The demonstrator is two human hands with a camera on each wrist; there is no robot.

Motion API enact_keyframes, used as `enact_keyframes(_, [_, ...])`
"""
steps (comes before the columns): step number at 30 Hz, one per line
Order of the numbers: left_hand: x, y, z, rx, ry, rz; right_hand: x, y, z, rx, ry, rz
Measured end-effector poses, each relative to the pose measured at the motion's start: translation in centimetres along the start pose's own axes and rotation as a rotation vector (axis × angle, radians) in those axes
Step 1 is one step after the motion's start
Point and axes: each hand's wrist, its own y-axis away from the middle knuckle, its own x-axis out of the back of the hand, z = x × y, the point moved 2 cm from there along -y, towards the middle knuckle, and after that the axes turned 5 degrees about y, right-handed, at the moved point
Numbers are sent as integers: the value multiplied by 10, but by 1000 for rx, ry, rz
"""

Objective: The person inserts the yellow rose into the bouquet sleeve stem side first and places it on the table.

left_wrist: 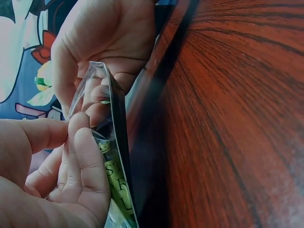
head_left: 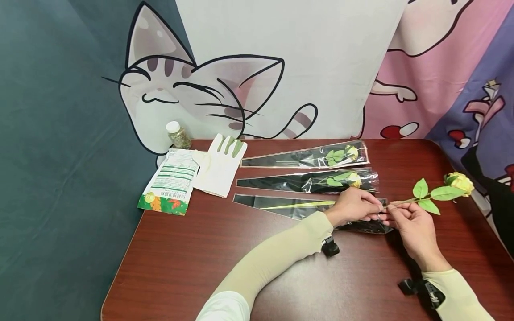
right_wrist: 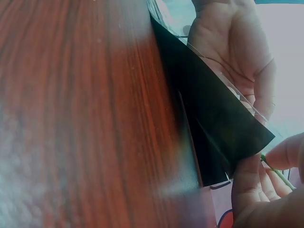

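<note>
An artificial yellow rose point(head_left: 459, 183) with green leaves points to the right, its stem point(right_wrist: 280, 175) pinched near the lower end by my right hand point(head_left: 415, 227). My left hand point(head_left: 357, 205) pinches the clear front film at the mouth of a tapered black-backed flower sleeve point(head_left: 281, 213). In the left wrist view the sleeve's mouth stands a little apart, and yellow printed lettering point(left_wrist: 118, 185) shows through the film. The stem's tip is at this mouth; whether it is inside is hidden by the fingers.
Two more sleeves lie behind, the far sleeve point(head_left: 261, 162) and the middle sleeve point(head_left: 273, 183), each holding a yellow rose. To the left are a white glove point(head_left: 214, 174), a green-and-white packet point(head_left: 170, 178) and a white-capped jar point(head_left: 179, 136). Curtains stand behind the table point(head_left: 180, 249).
</note>
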Motion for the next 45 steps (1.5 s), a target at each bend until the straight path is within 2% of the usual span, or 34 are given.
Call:
enact_keyframes(3, [1,-2,-2,-9,0,4,0,1,0,3,-3,2])
enact_keyframes(6, [0,-5,-4,-6,30,0,0,2,0,-7,-46,40])
enact_keyframes(10, [0,-6,-6,9,82,-9,0,2,-1,-36,-211,115])
enact_keyframes(13, [0,-6,-6,13,83,-11,0,1,-3,-52,-315,158])
enact_keyframes(18, [1,-5,-5,18,81,-10,0,1,-4,-65,-430,230])
enact_keyframes(21, [1,-5,-4,20,83,-5,0,1,-5,-70,-502,240])
enact_keyframes(27, [2,-3,-3,22,73,1,4,-1,-3,-110,-479,202])
enact_keyframes(36, [1,-2,0,8,31,21,2,0,2,-62,-494,145])
enact_keyframes(45, [-2,-3,2,-24,12,38,0,1,0,-68,-448,110])
